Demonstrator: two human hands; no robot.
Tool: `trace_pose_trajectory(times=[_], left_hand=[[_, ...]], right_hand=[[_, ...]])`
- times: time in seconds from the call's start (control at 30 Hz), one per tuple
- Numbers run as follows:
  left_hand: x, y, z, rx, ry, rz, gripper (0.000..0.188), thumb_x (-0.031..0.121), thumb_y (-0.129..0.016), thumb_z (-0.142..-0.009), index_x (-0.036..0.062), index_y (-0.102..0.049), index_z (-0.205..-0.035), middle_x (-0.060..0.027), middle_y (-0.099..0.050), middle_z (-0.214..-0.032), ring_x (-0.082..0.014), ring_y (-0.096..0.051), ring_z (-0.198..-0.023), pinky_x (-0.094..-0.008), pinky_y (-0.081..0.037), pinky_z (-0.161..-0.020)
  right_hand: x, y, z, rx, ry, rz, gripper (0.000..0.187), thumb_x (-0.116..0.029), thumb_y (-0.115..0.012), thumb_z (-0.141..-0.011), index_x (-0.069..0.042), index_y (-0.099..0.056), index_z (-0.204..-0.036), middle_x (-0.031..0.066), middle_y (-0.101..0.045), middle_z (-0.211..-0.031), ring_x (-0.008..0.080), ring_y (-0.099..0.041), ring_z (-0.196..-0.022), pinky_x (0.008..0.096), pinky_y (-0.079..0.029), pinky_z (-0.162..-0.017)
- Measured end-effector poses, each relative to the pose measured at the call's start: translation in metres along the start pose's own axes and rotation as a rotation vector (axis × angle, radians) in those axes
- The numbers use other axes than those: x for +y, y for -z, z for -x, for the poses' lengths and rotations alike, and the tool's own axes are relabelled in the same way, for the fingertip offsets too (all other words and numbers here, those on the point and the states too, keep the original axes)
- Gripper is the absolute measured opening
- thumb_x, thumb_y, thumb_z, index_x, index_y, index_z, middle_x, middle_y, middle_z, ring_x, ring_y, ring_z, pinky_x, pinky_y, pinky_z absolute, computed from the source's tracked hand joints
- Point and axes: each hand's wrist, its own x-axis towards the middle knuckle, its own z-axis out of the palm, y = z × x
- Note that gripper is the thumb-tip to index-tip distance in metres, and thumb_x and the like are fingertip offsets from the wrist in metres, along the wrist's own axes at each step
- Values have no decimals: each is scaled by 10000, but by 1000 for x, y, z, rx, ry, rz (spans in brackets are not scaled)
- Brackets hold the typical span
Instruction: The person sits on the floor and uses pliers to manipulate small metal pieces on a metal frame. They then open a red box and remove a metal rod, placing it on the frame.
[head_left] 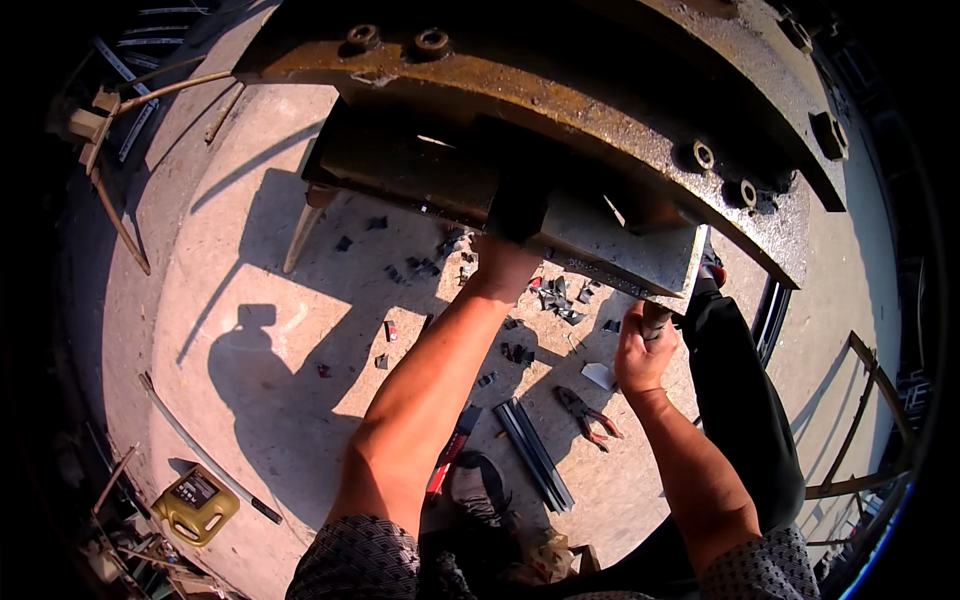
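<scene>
My left hand (505,266) reaches up beneath a heavy, rust-brown steel machine frame (560,112) with large bolts along its plates. Its fingers vanish into the dark shadow under the frame, so their grip is hidden. To the right, my right hand (643,352) is closed around a short, dark, round handle (656,320) just below the corner of a grey steel beam (640,258). What the handle joins at its upper end cannot be made out. Small dark scraps (560,300) lie scattered on the concrete under the beam.
Pliers with orange-red grips (586,416) and long dark metal strips (534,455) lie on the floor between my arms. A red and black box (455,450) is beside my left forearm. An olive jug (197,505) and a grey rod (205,442) are at lower left.
</scene>
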Motion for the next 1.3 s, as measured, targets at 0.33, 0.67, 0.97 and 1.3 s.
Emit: trace_pose_trajectory(times=[0.33, 0.67, 0.97, 1.3], left_hand=[[100, 35, -6, 143, -457, -852, 170, 44, -725, -913, 10, -743, -1079, -164, -789, -1078, -293, -754, -1092, -366, -559, -949], [47, 83, -5, 65, -503, -1161, 341, 154, -751, -940, 1, -687, -1238, -179, -737, -1254, -346, -704, -1148, -435, -528, -1013], [62, 33, 7, 46, -620, -1344, 364, 168, -725, -993, 17, -666, -1320, -156, -706, -1305, -330, -652, -1220, -448, -477, -1088], [66, 12, 2, 132, -434, -820, 515, 238, -744, -997, -6, -572, -1416, -199, -646, -1397, -340, -602, -1297, -447, -410, -1162]], right_hand=[[2, 4, -3, 0, -27, -26, 59, -74, -693, -946, -22, -676, -967, 126, -658, -725, 223, -672, -645, 359, -530, -649], [-6, 4, -1, -13, -19, -107, 108, -46, -719, -907, -42, -660, -998, 164, -709, -794, 379, -746, -715, 390, -567, -677], [-7, 9, -3, -34, -36, -50, 221, -120, -765, -856, -68, -569, -943, 213, -659, -754, 493, -681, -760, 481, -549, -647], [-19, 5, -7, -46, -122, -114, 123, -94, -721, -891, -52, -620, -948, 212, -655, -756, 476, -697, -760, 423, -564, -672]])
